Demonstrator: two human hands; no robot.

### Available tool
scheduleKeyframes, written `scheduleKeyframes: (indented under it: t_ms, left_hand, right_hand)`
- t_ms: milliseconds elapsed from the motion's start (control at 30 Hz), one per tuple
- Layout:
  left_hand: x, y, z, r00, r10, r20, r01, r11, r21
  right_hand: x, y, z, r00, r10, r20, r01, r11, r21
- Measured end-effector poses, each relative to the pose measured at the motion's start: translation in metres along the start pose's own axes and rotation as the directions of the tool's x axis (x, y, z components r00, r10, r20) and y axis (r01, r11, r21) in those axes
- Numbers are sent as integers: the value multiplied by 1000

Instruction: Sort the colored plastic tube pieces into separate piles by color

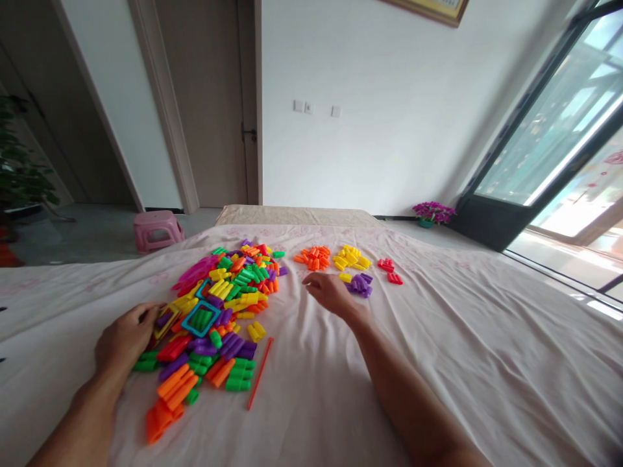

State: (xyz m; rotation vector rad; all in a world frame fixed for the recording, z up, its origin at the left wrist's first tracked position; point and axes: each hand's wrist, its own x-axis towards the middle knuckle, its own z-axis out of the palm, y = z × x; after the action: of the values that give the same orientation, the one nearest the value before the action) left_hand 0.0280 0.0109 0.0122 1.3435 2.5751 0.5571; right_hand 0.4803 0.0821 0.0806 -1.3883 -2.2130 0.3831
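At the left edge of a heap of plastic building pieces (pixel 246 275) is my left hand (pixel 125 337), its fingers bent inward. Its fingertips meet a yellow square frame (pixel 166 322); what lies under them is hidden. My right hand (pixel 331 293) hovers over the cloth between the heap and the sorted groups, fingers loosely bent, pointing left, with no piece visible in them. Just beyond it lie orange pieces (pixel 316 258) and yellow pieces (pixel 351 257). Purple pieces (pixel 360 285) are close by its wrist side, and several red pieces (pixel 389 269) lie farther right.
A pale, wrinkled cloth (pixel 462 337) covers the table. Blue square frames (pixel 200 318) lie on the heap, pink pieces (pixel 197 272) at its far left. A thin orange stick (pixel 260 373) rests in front. Beyond stand a pink stool (pixel 158 230) and potted purple flowers (pixel 433 213).
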Motion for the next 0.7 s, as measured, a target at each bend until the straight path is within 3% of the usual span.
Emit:
scheduleKeyframes:
  t_ms: [133,300,433,700]
  left_hand:
    - [0,1,-1,1000,2,20,-1,1000,-16]
    - [-2,3,-2,1000,-3,16,4,1000,-24]
    - [-5,6,-5,999,-14,37,15,1000,-12]
    - [-5,6,-6,1000,-15,24,15,1000,-12]
  right_hand:
    - [-15,-45,39,956,-265,128,255,963,88]
    - [-29,-65,66,880,-448,159,444,894,67]
    - [-30,-66,76,854,-478,205,481,876,39]
    - [-31,-60,77,881,-441,172,442,896,29]
